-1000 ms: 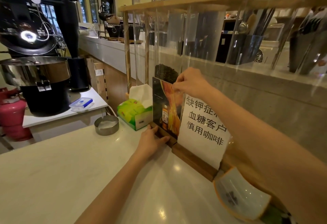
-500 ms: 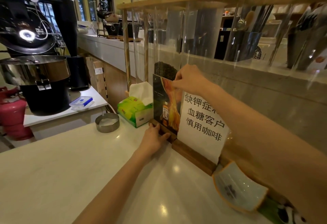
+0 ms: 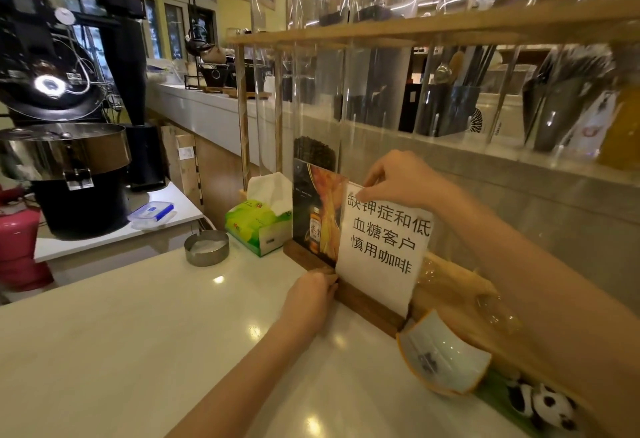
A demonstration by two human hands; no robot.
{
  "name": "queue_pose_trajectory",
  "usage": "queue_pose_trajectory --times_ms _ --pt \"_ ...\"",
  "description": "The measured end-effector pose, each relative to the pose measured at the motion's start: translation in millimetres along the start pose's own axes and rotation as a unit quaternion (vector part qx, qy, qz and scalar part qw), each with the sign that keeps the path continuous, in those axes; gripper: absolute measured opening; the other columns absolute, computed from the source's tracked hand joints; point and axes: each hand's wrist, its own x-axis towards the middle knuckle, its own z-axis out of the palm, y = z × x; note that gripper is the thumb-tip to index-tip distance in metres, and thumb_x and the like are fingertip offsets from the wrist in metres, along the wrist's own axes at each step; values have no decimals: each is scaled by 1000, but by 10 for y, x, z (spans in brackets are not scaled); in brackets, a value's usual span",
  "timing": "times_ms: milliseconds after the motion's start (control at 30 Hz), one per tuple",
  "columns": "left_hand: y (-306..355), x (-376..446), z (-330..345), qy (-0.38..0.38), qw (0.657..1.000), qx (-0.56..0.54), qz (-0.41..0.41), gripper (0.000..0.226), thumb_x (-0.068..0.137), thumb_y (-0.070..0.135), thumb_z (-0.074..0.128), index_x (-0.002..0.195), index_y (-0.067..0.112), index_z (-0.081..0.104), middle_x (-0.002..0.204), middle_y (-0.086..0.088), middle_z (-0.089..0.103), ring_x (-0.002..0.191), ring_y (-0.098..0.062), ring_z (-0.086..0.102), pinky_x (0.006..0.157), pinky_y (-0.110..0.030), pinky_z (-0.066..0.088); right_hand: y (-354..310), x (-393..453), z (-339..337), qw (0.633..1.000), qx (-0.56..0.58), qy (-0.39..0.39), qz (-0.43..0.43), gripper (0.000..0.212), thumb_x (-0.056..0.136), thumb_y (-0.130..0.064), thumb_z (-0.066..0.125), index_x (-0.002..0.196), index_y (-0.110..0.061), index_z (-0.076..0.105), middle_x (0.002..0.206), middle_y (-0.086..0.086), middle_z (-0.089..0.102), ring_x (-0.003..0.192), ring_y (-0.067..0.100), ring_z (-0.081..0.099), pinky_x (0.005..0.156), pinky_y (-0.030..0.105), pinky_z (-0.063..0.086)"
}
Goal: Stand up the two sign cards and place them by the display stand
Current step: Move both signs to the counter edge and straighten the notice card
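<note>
The right hand (image 3: 403,178) has its thumb and fingertips pinched closed on the top left corner of a white sign card (image 3: 382,245) printed with large black Chinese characters. The left hand (image 3: 310,295) is curled low on the counter, fingertips pressed against the dark wooden base (image 3: 369,307) at the card's lower left corner; whether the fingers actually grip the base or only push on it cannot be told from this angle. The white card stands upright in that base. Just behind and to its left, partly overlapped by it, stands a second sign card (image 3: 313,212), a dark poster showing a bottle against orange, also upright in a wooden base. Both cards sit on the pale glossy counter (image 3: 138,340), right in front of a wooden display stand (image 3: 346,34) holding tall clear tubes, one with coffee beans at its bottom just above the poster card. To the left of the cards is a green tissue box (image 3: 258,228), and further left a round metal ashtray (image 3: 206,247). To the right of the white card's base lies a curved white dish with an orange rim (image 3: 443,354), and beyond it a small panda toy (image 3: 543,404). At far left stands a black coffee roaster (image 3: 62,132) with a steel cooling tray.
</note>
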Motion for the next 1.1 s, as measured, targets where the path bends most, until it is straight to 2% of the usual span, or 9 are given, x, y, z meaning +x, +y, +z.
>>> queue_pose_trajectory --times_ms 200,233,267,333,400,767,933,1100 --pt "45 -51 -15 4 999 32 32 31 90 15 50 119 12 61 128 -5 61 120 -20 53 101 -26 39 13 -58 71 1000 10 25 -5 23 77 -20 70 92 -3 71 85 11 72 58 1 55 50 14 43" --pt "75 -67 -39 12 997 50 50 27 85 12 59 110 9 67 119 -7 67 113 -20 59 97 -25 43 9 -60 75 999 9 30 -6 23 76 -20 70 91 -2 71 86 11 73 59 4 57 51 14 45" --pt "82 -69 -53 30 994 63 80 22 71 10 74 93 10 75 100 -6 75 97 -16 68 85 -20 50 5 -62 79 999 6 34 -6 23 76 -20 70 91 -2 71 86 12 73 60 7 58 52 15 46" --pt "86 -80 -45 8 993 76 90 31 32 14 92 58 22 76 63 6 75 60 -5 71 56 -12 54 4 -62 83 999 4 37 -1 23 77 -19 70 91 -1 70 88 13 73 63 9 59 53 15 47" --pt "94 -68 -15 12 992 88 93 37 19 18 93 49 25 73 54 12 72 51 0 68 48 -11 52 4 -62 84 999 7 40 0 23 77 -18 70 91 -1 70 88 14 73 61 7 57 51 14 44" --pt "87 -36 -23 15 988 115 103 37 27 13 92 58 23 76 60 7 75 57 -8 72 50 -19 57 -4 -60 87 999 9 51 13 23 77 -15 69 93 2 69 90 17 73 66 14 60 53 14 46" --pt "66 -19 -13 3 987 135 92 34 25 16 92 51 24 73 56 9 72 51 -6 69 40 -15 53 -5 -52 87 998 4 58 17 23 76 -16 70 91 2 70 89 18 73 67 15 62 56 18 49" --pt "92 -30 -46 2 986 136 100 34 23 21 92 51 26 73 54 13 72 51 -2 68 42 -13 53 -4 -44 95 998 3 63 16 23 76 -15 70 91 2 70 88 17 74 66 15 62 57 18 50"
